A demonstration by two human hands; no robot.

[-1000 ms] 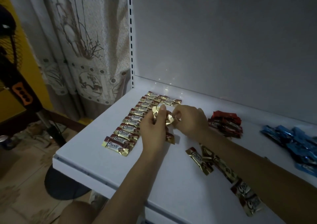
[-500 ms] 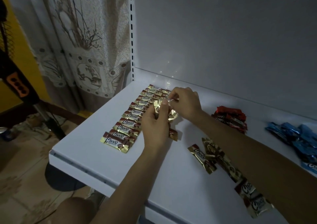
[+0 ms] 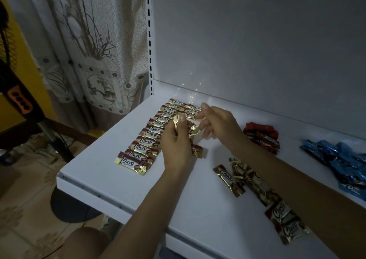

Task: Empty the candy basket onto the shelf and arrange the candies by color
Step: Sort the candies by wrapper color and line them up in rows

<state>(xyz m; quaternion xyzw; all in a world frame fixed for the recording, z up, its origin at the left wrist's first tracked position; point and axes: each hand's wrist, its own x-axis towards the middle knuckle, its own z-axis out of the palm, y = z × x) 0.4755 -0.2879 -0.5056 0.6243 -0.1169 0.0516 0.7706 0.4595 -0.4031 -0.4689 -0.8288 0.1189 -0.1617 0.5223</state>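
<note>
On the white shelf (image 3: 198, 209) a long row of gold Choco candies (image 3: 142, 145) lies side by side near the left edge, running from the front towards the back panel. A shorter second row (image 3: 188, 110) lies just to the right of it at the back. The left hand (image 3: 175, 145) hovers over the middle of the long row, its fingers curled round a bunch of gold candies (image 3: 193, 132) whose crinkled ends stick out past the thumb. The right hand (image 3: 219, 126) reaches to the short second row, index finger and thumb at the end of a candy there; whether those fingers pinch it or only touch it I cannot tell. One more gold candy (image 3: 197, 150) lies on the shelf just right of the left wrist. Loose gold candies (image 3: 227, 177) lie scattered near the front, partly under the right forearm. Behind that forearm sits a pile of red candies (image 3: 261, 137), and further right a pile of blue candies (image 3: 340, 159). A patterned curtain (image 3: 95, 50) hangs to the left of the shelf.
</note>
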